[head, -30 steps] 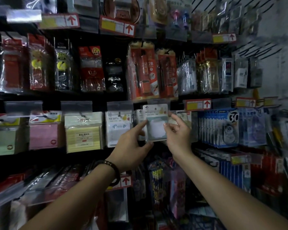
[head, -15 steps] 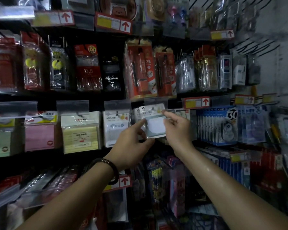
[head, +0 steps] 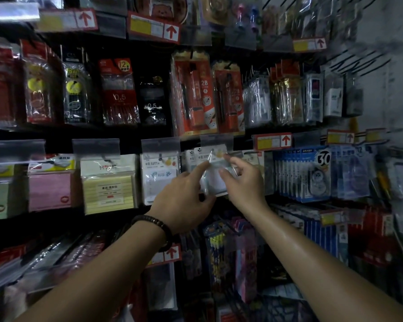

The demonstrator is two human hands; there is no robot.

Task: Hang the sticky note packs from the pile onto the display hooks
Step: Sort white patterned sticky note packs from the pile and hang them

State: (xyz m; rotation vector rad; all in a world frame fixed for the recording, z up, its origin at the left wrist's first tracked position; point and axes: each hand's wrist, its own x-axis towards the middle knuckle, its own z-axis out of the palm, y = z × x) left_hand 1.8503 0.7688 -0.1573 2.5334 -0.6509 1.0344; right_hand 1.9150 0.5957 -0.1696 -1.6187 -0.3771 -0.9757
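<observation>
Head view, dim shelf wall.

Pack (head: 213, 180): clear sleeve, white notes, printed header. It is held up against the display, header just under a clear label holder (head: 216, 141) and in front of the hung packs (head: 188, 159) of the same print. It looks slightly tilted, with the film blurred.

Left hand (head: 184, 201): grasping the pack, index finger stretched up to the header's left side, thumb under the bottom edge. Bracelet (head: 156, 226) on the wrist.

Right hand (head: 244, 182): grasping the pack, fingertips (head: 227, 158) pinching the header's top right corner, other fingers curled against the right edge.

Change over the last second: the right hand has climbed from the pack's right edge to the header, and the left index finger has followed it up the left side. The pack stays at about the same height on the wall.

Reading: control has shifted to the header, where the hang hole sits, so this is the threading step. The hook is hidden behind the label holder, so I cannot tell whether the hole is on it yet. Both hands hold on, so I count the pack as not yet hung.

Next move probably needs the header pushed straight back along the hook, then release.

The pile is out of view.
</observation>
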